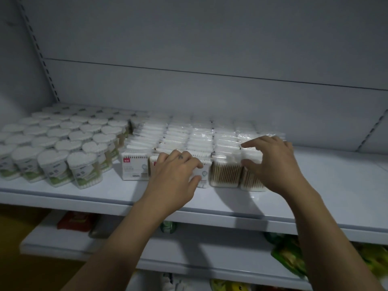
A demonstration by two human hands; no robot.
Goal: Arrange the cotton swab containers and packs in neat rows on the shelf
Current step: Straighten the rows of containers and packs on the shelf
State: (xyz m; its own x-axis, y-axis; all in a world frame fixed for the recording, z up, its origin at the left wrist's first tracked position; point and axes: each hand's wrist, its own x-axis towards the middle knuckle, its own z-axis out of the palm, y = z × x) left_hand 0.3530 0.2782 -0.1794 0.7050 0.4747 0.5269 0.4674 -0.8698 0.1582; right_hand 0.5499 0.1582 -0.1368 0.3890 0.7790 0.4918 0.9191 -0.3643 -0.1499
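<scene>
On the upper shelf (336, 185), we find the cotton swab stock in two blocks. The heart-shaped containers (60, 143) stand in rows at the left, and the flat packs (199, 139) sit just beside them in columns running toward the back panel.

The left hand (178, 171) grips the second front pack (204, 174), fingers curled over its top edge and thumb on its face. The right hand (273, 162) grips the end front pack (251, 183) likewise, with the index finger reaching along the top. Between them stands a stick-faced pack (225, 174) that neither hand holds.

We judge the step in hand to be squaring the front row. We recommend:
- bringing both gripped faces into line with the leftmost labelled pack (134, 169);
- keeping them upright and touching their neighbours;
- pressing lightly, since the film wrapping will likely slip and the packs behind may tip forward.
</scene>
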